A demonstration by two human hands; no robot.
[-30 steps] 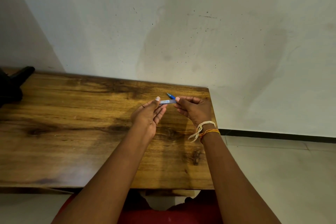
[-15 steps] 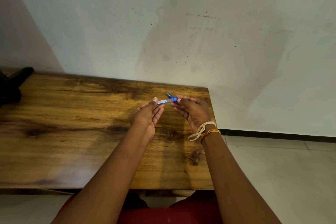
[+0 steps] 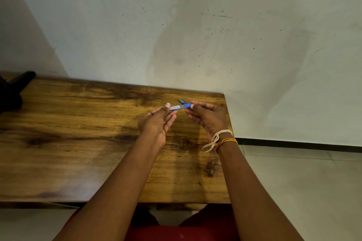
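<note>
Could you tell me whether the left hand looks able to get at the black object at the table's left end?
Probably, but not right away: the left hand pinches the pen with the right hand, and the black object lies far off to the left. Nothing on the table stands between them.

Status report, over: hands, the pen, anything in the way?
Left hand pinching pen at pale end; right hand pinching blue end. Pen held over wooden table. Black object far left, well apart.
</note>
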